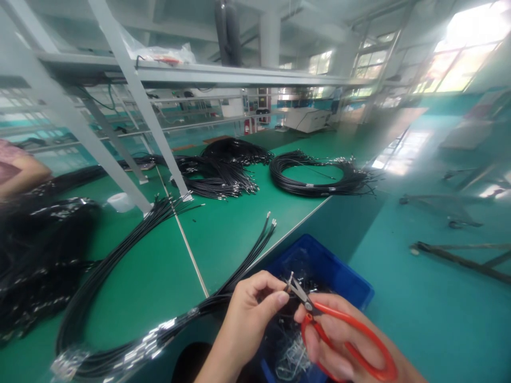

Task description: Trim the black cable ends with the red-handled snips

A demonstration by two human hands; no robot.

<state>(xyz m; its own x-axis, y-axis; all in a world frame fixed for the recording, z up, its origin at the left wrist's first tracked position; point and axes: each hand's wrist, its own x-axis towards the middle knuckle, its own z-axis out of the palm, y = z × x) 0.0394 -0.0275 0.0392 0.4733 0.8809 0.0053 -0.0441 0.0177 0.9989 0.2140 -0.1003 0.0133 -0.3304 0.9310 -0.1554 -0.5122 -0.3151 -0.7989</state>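
Note:
My left hand (255,306) pinches a thin black cable (288,287) close to its end between thumb and forefinger. In my right hand (339,335) are red-handled scissors (308,306), their short metal blades parted around or right beside the cable's tip; I cannot tell whether they touch it. Both hands are above a blue bin (339,266) that holds clear and dark scraps. A looped bundle of black cables (91,282), wrapped in clear plastic, curves over the green table (227,239) to the left of my hands, with several silvery ends pointing up.
Coiled black cables (307,186) and a looser cable pile (223,175) lie farther back. White shelf posts (136,101) rise from the table, near a white roll (121,202). Another person's arm (24,170) is at far left, behind dark bundled cables (40,255).

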